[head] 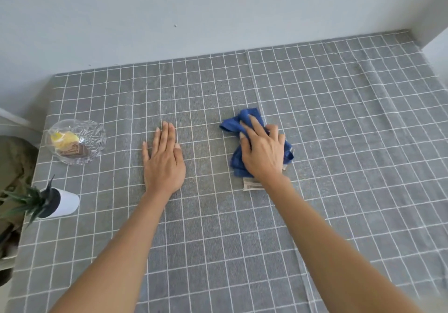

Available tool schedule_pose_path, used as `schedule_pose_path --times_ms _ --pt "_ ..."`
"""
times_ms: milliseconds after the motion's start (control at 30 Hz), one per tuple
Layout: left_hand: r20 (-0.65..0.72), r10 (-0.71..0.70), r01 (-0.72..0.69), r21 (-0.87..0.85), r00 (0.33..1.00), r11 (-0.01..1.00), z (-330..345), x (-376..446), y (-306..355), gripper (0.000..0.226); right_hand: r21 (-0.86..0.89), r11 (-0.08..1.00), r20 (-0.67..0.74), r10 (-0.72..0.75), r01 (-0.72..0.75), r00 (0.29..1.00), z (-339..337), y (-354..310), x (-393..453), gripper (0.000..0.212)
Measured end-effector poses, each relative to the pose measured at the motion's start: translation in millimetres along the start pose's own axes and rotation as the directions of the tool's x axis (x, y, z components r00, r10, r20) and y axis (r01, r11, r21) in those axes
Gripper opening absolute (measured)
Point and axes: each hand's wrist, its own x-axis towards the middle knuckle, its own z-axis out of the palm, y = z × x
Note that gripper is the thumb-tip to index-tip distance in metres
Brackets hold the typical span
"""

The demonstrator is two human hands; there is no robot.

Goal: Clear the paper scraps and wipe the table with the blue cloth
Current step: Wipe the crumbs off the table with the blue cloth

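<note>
Crumpled blue cloth (238,122) sits bunched under my right hand (263,154) — grip curled onto it — left hand (163,161) flat on the grey checked surface (339,118).

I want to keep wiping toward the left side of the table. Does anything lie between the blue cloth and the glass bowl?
Yes: the left hand rests flat on the table, between the blue cloth under the right hand and the glass bowl.

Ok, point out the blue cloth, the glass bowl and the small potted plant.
blue cloth (249,116), head view, top bunched fold above the fingers.
glass bowl (95,135), head view, right side of the rim.
potted plant (69,202), head view, white pot's side.
</note>
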Motion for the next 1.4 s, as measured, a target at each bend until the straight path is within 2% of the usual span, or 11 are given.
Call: schedule_pose_path --times_ms 100,233,367,433,500,567,833,933,1100,1267,1400 --pt "0.006 0.010 -0.010 -0.003 1.000 1.000 0 1 0 0.052 -0.019 0.996 -0.014 0.089 -0.089 0.996 -10 38 4 0.039" --pt "0.001 0.009 -0.009 0.005 1.000 1.000 0 1 -2 0.053 -0.022 0.953 -0.088 0.298 -0.301 0.951 -29 101 13 0.040" --pt "0.002 0.015 -0.015 0.000 1.000 1.000 0 0 -1 0.052 0.009 0.905 -0.131 0.423 -0.426 0.897 -34 108 17 0.039" --pt "0.002 0.011 -0.011 0.010 1.000 1.000 0 1 -1 0.052 0.047 0.942 -0.137 0.335 -0.331 0.932 -30 85 15 0.040" --pt "0.002 0.009 -0.009 0.014 1.000 1.000 1 1 -2 0.052 0.027 0.988 -0.081 0.156 -0.154 0.984 -22 63 7 0.039" --pt "0.005 0.011 -0.011 0.013 1.000 1.000 2 0 -2 0.052 0.009 0.997 -0.039 0.077 -0.077 0.996 -16 57 1 0.041" --pt "0.007 0.013 -0.013 0.008 1.000 1.000 0 0 -3 0.052 -0.019 0.943 -0.087 0.330 -0.332 0.940 -34 121 7 0.039" --pt "0.025 0.011 -0.011 0.004 1.000 1.000 -1 2 -3 0.052 0.010 0.925 -0.102 0.378 -0.379 0.920 -39 122 8 0.039" --pt "0.075 0.104 -0.098 -0.083 0.992 0.992 -11 -17 -9 0.052 0.107 0.956 -0.145 0.286 -0.272 0.947 -37 38 -14 0.033" --pt "0.041 0.015 -0.013 -0.042 0.999 0.999 -6 -60 -17 0.052 0.085 0.996 -0.014 0.042 -0.041 0.999 -3 -69 -62 0.037" --pt "0.017 -0.010 0.010 -0.007 1.000 1.000 -2 -62 -23 0.052 0.046 0.999 0.073 -0.024 0.020 0.997 18 -91 -79 0.043"
